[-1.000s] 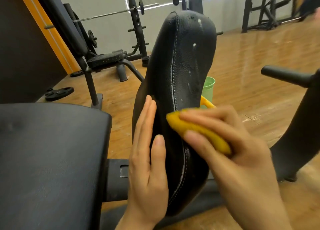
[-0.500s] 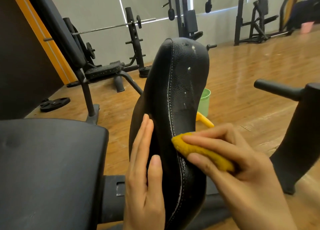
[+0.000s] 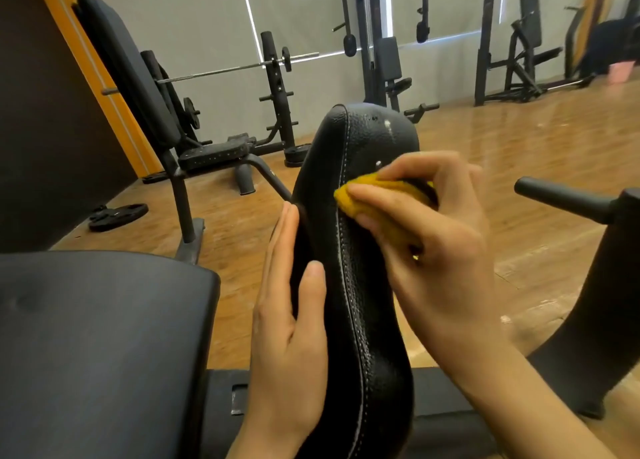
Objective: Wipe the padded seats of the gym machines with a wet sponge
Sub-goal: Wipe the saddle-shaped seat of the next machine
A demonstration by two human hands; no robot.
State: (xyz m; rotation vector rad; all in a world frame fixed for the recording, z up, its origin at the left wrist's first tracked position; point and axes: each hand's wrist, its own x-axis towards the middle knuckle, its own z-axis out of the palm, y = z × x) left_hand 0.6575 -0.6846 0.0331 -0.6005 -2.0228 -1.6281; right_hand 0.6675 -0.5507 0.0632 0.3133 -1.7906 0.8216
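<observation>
The landmark here is the upright pad [image 3: 363, 285], black w/ a white stitched seam, standing in the middle of the view.

Left of the pad lies a flat seat [image 3: 97, 337], also black. No wet shine, foam or streak can be read on it, so I cannot tell if it was wiped; I judge it is probably still to do. Its left and bottom parts are cut off by the frame.

Next, the left hand [image 3: 287, 327] lies flat and open against the pad's left face, fingers straight, thumb on the front edge. It holds nothing, only steadies the pad.

On the pad itself, approx. upper third, right of the seam, the sponge [image 3: 349, 195] is pressed to the surface. It is yellow, and most of it is hidden under the fingers. The right hand [image 3: 436, 244] is closed around it, fingertips on top. The two hands are apart, w/ the pad between them.

Above the sponge some pale spots [image 3: 387, 125] remain near the pad's top, so this part is not finished. Below the sponge no spots are visible; that zone looks done, but the glare makes it uncertain.

Right of the pad stands a dark post w/ a handle [image 3: 561, 199]; its base is cut off. Far behind the pad are other machines [image 3: 516, 60], too small to tell the state of their seats; I judge they are left.
</observation>
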